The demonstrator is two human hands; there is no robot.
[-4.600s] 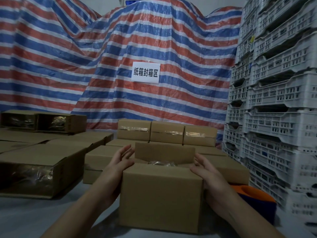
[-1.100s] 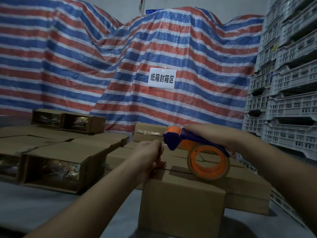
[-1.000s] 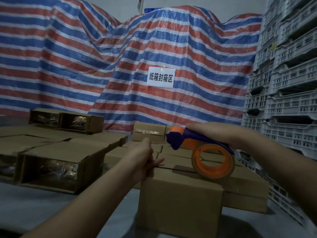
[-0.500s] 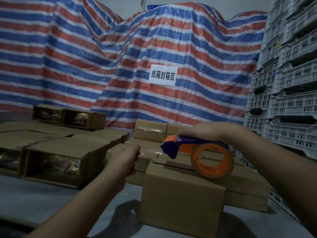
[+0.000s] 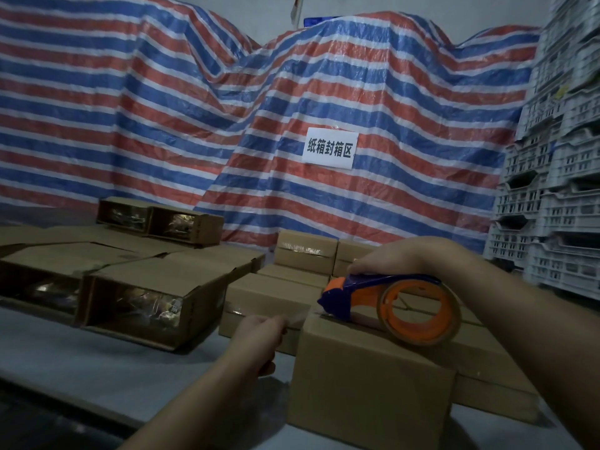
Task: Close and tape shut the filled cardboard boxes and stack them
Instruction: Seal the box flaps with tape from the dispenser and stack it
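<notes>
A closed brown cardboard box point(image 5: 367, 391) stands on the grey table in front of me. On its top rests an orange and blue tape dispenser point(image 5: 389, 300) with a roll of clear tape, and my right hand point(image 5: 399, 254) grips the dispenser from above. To the left of the box, my left hand point(image 5: 259, 336) pinches the free end of a clear tape strip point(image 5: 302, 315) that stretches from the dispenser's nose out past the box's left edge.
Taped boxes point(image 5: 305, 251) are stacked behind. Open-ended boxes point(image 5: 143, 303) with shiny contents lie on their sides at left. White plastic crates point(image 5: 558, 190) tower at right. A striped tarp point(image 5: 227, 108) with a white sign point(image 5: 329, 147) hangs behind.
My left hand has pulled the tape end leftward and down, away from the box top, drawing out a strip. The dispenser has settled lower onto the box top.
</notes>
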